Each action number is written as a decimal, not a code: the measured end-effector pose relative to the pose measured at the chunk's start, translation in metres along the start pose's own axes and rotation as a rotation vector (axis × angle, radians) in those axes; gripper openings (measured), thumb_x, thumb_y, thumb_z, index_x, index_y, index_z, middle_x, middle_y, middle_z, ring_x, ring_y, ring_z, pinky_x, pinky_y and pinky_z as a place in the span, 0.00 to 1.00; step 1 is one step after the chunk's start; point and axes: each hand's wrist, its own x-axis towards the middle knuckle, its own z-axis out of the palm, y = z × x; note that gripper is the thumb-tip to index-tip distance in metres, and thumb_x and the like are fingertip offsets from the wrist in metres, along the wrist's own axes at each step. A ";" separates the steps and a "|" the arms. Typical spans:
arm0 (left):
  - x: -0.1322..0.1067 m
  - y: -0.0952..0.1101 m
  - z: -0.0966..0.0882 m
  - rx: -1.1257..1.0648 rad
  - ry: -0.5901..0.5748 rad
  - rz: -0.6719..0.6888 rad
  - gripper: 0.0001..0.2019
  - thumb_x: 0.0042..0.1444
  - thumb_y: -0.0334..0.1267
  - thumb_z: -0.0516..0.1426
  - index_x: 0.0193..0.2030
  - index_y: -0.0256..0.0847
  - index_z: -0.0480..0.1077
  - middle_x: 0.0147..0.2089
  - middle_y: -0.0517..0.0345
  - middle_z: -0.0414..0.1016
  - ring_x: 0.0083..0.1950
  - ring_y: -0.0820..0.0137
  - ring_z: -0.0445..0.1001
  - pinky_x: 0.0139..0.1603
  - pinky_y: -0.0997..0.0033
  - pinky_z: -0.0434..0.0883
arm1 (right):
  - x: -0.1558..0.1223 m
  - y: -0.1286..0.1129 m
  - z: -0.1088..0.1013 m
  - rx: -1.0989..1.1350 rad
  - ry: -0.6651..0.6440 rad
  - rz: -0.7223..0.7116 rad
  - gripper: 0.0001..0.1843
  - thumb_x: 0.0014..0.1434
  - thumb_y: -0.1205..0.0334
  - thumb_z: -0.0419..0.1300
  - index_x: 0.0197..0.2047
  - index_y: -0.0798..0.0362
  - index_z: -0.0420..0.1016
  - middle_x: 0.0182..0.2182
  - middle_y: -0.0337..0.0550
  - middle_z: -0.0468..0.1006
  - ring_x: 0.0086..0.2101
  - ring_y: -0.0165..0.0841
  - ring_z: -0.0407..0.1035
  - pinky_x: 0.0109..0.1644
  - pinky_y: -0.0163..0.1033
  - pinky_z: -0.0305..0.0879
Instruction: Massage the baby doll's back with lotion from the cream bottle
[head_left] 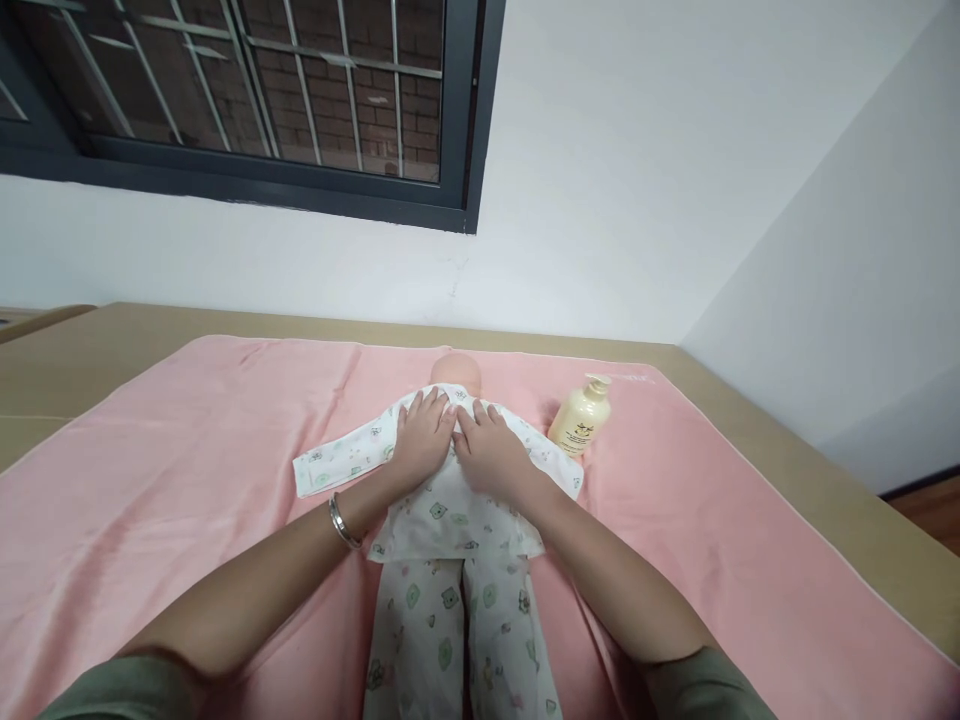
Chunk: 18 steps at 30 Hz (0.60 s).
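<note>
A baby doll (457, 371) lies on its front or back, I cannot tell which, with its bald head toward the wall. It wears a white printed long-sleeved top (442, 515) and matching trousers (427, 630), sleeves spread out to both sides. My left hand (424, 432) rests flat on the upper left of the top, fingers stretched out toward the head. Beside it my right hand (491, 448) lies flat on the upper right, thumbs close together. Neither hand holds anything. A cream pump bottle (583, 418) stands tilted in view near the right sleeve.
A pink sheet (187, 500) with some wrinkles covers most of the tan surface (750, 430). Behind it rises a white wall (600, 200) with a dark-framed, barred window (457, 110) at the upper left.
</note>
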 end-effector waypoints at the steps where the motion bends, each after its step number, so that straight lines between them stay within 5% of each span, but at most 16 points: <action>1: -0.001 0.000 0.000 0.003 -0.003 0.004 0.25 0.68 0.49 0.40 0.63 0.42 0.64 0.70 0.45 0.60 0.73 0.50 0.52 0.68 0.33 0.47 | -0.001 0.000 -0.003 -0.017 -0.016 -0.009 0.28 0.69 0.60 0.42 0.68 0.65 0.56 0.63 0.65 0.62 0.64 0.50 0.54 0.64 0.54 0.50; 6: -0.006 0.001 -0.002 0.043 0.048 -0.003 0.23 0.67 0.47 0.41 0.61 0.41 0.65 0.65 0.45 0.67 0.68 0.55 0.60 0.69 0.42 0.53 | -0.002 0.004 -0.029 0.008 -0.098 0.081 0.20 0.68 0.59 0.45 0.56 0.53 0.71 0.52 0.53 0.76 0.47 0.44 0.72 0.47 0.44 0.64; 11: -0.010 0.002 -0.002 0.068 0.102 0.055 0.22 0.66 0.45 0.44 0.60 0.40 0.66 0.61 0.45 0.70 0.64 0.56 0.65 0.67 0.46 0.57 | 0.000 0.013 -0.049 0.116 -0.088 0.178 0.18 0.67 0.58 0.45 0.43 0.51 0.77 0.34 0.45 0.81 0.37 0.40 0.74 0.37 0.39 0.63; 15: -0.023 0.003 -0.005 0.057 0.199 0.200 0.20 0.64 0.43 0.46 0.58 0.39 0.66 0.60 0.44 0.71 0.62 0.54 0.66 0.64 0.47 0.61 | 0.005 0.017 -0.047 0.270 0.087 0.235 0.22 0.66 0.58 0.47 0.57 0.51 0.72 0.49 0.45 0.80 0.48 0.41 0.73 0.49 0.42 0.66; 18: -0.033 0.004 -0.007 0.011 0.298 0.369 0.19 0.64 0.39 0.46 0.59 0.41 0.64 0.60 0.44 0.70 0.62 0.56 0.67 0.63 0.50 0.63 | 0.009 0.014 -0.035 0.311 0.259 0.170 0.27 0.64 0.61 0.47 0.65 0.54 0.64 0.63 0.48 0.66 0.61 0.41 0.61 0.62 0.45 0.58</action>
